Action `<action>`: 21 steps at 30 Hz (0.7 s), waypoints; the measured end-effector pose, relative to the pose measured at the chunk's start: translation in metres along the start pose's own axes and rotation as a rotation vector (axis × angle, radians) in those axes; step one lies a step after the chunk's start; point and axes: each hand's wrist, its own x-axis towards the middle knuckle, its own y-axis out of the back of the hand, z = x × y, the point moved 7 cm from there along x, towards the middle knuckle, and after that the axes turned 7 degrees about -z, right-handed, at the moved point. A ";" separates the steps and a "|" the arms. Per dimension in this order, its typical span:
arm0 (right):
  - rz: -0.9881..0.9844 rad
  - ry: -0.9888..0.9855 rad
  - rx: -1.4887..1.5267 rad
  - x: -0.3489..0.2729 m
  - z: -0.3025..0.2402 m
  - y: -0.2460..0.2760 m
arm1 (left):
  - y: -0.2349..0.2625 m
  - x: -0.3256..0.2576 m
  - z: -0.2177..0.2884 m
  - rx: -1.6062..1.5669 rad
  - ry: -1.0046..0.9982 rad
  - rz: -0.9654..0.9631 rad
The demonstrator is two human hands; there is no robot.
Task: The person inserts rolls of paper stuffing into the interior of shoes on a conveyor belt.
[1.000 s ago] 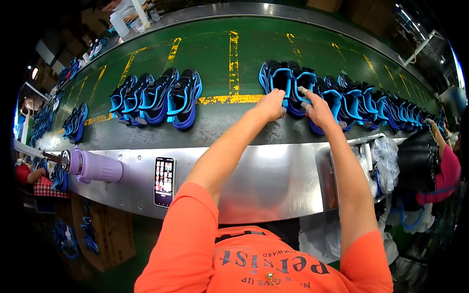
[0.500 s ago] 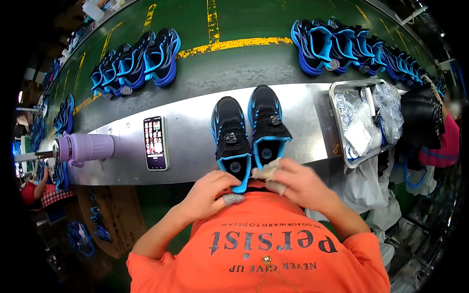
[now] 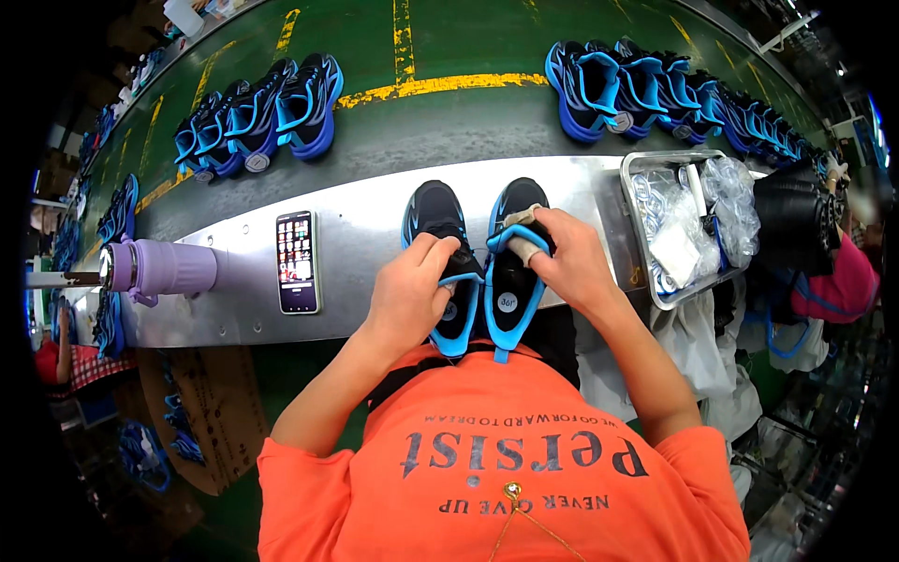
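A green conveyor belt (image 3: 487,131) runs across twelve o'clock, carrying blue shoes (image 3: 253,117). Below it lies a metal bench (image 3: 356,234), with a wire tray (image 3: 646,169) at three o'clock, a purple flask (image 3: 159,269) and a phone (image 3: 298,261) at nine. At centre, two black-and-blue shoes (image 3: 510,272) stand side by side; the left hand (image 3: 407,300) curls around one tongue, and the right hand (image 3: 571,262) pinches a paper wad (image 3: 524,234) into the other.

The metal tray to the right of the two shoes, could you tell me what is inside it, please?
The metal tray holds crumpled clear plastic bags and a flat pale packet. Whatever lies beneath them, and the tray's floor, is covered.
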 end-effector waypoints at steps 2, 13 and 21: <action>-0.063 -0.024 -0.016 -0.012 -0.018 0.002 | 0.002 -0.005 0.011 0.004 -0.007 -0.030; -0.164 0.208 -0.466 -0.053 -0.033 -0.039 | -0.030 -0.013 0.033 0.594 -0.228 -0.086; -0.070 0.080 0.067 -0.068 -0.026 -0.044 | -0.041 -0.015 0.025 0.564 -0.177 -0.098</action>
